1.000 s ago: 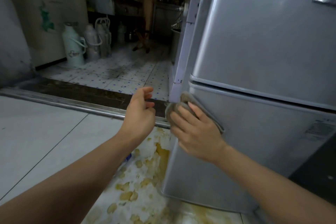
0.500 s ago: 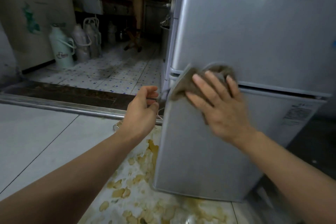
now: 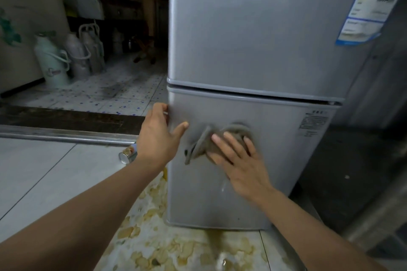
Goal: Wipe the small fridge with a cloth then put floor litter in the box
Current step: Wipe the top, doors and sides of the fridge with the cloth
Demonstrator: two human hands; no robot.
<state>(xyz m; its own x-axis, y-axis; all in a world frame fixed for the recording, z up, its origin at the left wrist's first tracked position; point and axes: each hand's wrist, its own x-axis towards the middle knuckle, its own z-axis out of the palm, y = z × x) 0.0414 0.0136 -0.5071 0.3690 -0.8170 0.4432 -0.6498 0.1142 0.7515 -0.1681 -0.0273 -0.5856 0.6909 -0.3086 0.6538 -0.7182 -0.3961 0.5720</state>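
A small grey two-door fridge (image 3: 253, 39) fills the middle and right of the head view. My right hand (image 3: 239, 160) presses a grey-brown cloth (image 3: 211, 143) flat against the lower door, fingers spread over it. My left hand (image 3: 159, 136) grips the left edge of the lower door, thumb on the front and fingers wrapped round the side. A metal can (image 3: 127, 155) lies on the floor just left of my left wrist. No box is in view.
Yellowish stained patches cover the floor (image 3: 154, 246) in front of the fridge. A metal threshold strip (image 3: 55, 134) crosses the floor at left. Beyond it stand several white thermos flasks (image 3: 54, 64) and dark shelves. A dark cabinet (image 3: 363, 160) sits right of the fridge.
My right hand slid the cloth from the fridge's left edge and door seam onto the middle of the lower door. My left hand closed onto the door's left edge. The view swung rightward.
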